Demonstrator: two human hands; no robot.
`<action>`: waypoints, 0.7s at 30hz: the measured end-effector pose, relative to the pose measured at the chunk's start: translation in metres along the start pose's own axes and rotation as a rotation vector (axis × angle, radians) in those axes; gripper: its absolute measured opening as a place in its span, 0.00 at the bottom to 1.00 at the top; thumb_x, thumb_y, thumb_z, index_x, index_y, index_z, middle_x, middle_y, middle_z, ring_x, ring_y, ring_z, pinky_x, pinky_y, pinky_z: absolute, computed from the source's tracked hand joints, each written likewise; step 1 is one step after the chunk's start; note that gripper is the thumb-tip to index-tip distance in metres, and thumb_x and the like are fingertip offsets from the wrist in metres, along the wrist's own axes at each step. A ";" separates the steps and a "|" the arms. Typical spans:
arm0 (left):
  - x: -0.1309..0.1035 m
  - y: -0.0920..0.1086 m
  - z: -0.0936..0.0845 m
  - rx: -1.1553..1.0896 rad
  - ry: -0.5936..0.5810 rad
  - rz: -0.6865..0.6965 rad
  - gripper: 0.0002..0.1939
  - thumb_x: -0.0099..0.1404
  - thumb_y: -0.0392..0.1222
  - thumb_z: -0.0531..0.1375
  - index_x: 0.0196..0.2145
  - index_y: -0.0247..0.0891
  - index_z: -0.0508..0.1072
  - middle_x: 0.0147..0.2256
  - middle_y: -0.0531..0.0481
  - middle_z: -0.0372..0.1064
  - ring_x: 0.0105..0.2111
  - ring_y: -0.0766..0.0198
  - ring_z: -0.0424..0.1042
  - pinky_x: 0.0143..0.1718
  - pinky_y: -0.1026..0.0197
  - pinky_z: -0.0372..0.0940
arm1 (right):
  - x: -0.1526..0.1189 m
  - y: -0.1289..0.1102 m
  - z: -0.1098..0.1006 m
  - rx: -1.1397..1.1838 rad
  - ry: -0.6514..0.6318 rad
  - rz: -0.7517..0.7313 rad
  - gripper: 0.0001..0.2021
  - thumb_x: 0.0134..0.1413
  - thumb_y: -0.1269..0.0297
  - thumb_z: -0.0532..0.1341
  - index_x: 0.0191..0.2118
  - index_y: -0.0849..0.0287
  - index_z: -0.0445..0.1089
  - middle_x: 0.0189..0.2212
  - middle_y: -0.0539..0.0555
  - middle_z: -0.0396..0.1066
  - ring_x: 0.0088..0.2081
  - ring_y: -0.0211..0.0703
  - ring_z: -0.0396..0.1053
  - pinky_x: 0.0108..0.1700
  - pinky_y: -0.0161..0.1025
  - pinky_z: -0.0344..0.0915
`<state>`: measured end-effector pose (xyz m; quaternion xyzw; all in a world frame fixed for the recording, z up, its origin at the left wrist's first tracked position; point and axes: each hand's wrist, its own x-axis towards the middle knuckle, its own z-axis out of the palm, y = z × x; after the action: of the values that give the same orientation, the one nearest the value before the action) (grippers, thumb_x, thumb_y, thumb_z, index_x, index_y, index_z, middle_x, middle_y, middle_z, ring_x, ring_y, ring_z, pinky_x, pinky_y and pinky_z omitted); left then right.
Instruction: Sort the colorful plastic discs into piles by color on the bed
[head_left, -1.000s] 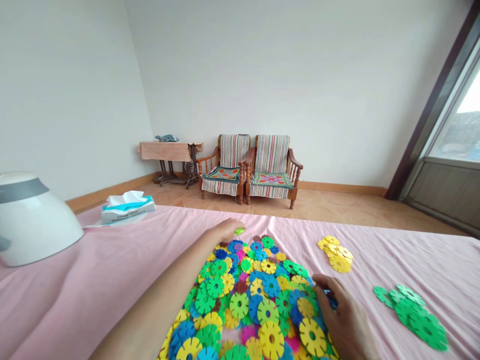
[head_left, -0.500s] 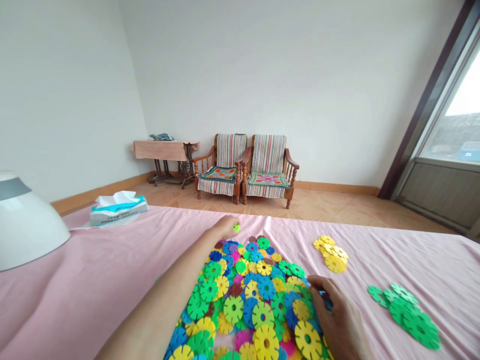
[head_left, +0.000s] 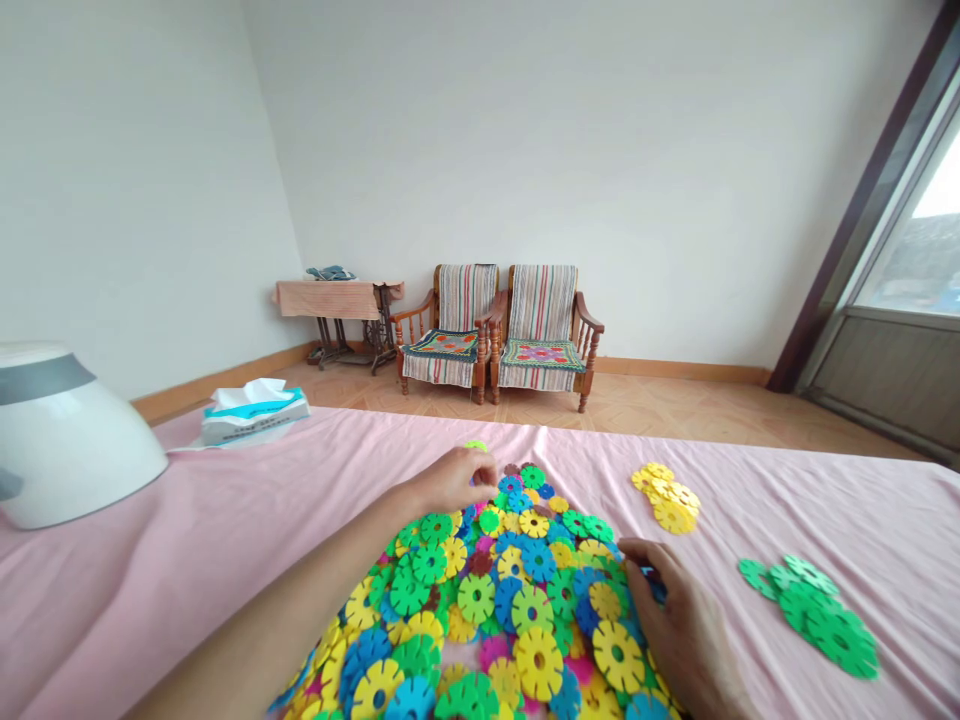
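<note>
Notched discs [head_left: 487,612] heaped mid-scene on pink cloth [head_left: 225,510], overlapping. Step in hand looks like picking discs from the heap; next move probably calls for a clean fingertip pinch on one, without dragging neighbours. Left to right: left hand [head_left: 456,480] curled over heap's far left edge, can't tell if anything's held; lime disc [head_left: 475,445] just beyond it. Right hand [head_left: 686,610] at heap's right edge, half open, blue piece [head_left: 657,586] in thumb gap, grip unclear. Yellow cluster [head_left: 675,518], then green cluster [head_left: 814,610], farther right, apart from heap.
</note>
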<state>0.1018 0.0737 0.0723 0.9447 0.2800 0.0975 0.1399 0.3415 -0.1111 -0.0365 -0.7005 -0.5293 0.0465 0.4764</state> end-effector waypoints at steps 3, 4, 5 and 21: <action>-0.045 0.030 0.000 -0.072 -0.156 0.118 0.03 0.57 0.36 0.65 0.27 0.40 0.75 0.27 0.57 0.72 0.30 0.67 0.72 0.32 0.69 0.62 | 0.001 0.000 0.000 -0.008 0.004 -0.007 0.14 0.58 0.54 0.52 0.40 0.54 0.70 0.40 0.53 0.74 0.42 0.46 0.72 0.46 0.42 0.68; -0.059 0.036 0.002 -0.093 -0.200 0.149 0.02 0.57 0.37 0.65 0.28 0.41 0.74 0.28 0.56 0.72 0.31 0.66 0.71 0.32 0.68 0.61 | 0.001 0.000 0.000 -0.010 0.004 -0.010 0.14 0.58 0.54 0.52 0.40 0.55 0.70 0.40 0.54 0.74 0.42 0.47 0.72 0.46 0.43 0.68; -0.070 0.041 0.005 -0.082 -0.196 0.138 0.04 0.57 0.39 0.66 0.31 0.42 0.74 0.31 0.55 0.72 0.32 0.64 0.71 0.32 0.66 0.61 | 0.001 -0.001 0.000 -0.012 0.001 -0.012 0.14 0.58 0.54 0.52 0.40 0.55 0.70 0.40 0.54 0.74 0.42 0.47 0.72 0.46 0.43 0.68; -0.082 0.050 0.033 -0.115 -0.043 -0.205 0.17 0.51 0.41 0.68 0.37 0.43 0.67 0.41 0.51 0.65 0.41 0.58 0.66 0.39 0.62 0.59 | 0.001 0.000 -0.001 -0.014 -0.010 -0.001 0.14 0.58 0.54 0.52 0.40 0.55 0.70 0.39 0.53 0.75 0.43 0.47 0.72 0.46 0.43 0.67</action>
<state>0.0676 -0.0194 0.0488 0.9035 0.3659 0.0783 0.2091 0.3425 -0.1105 -0.0356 -0.7035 -0.5323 0.0462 0.4686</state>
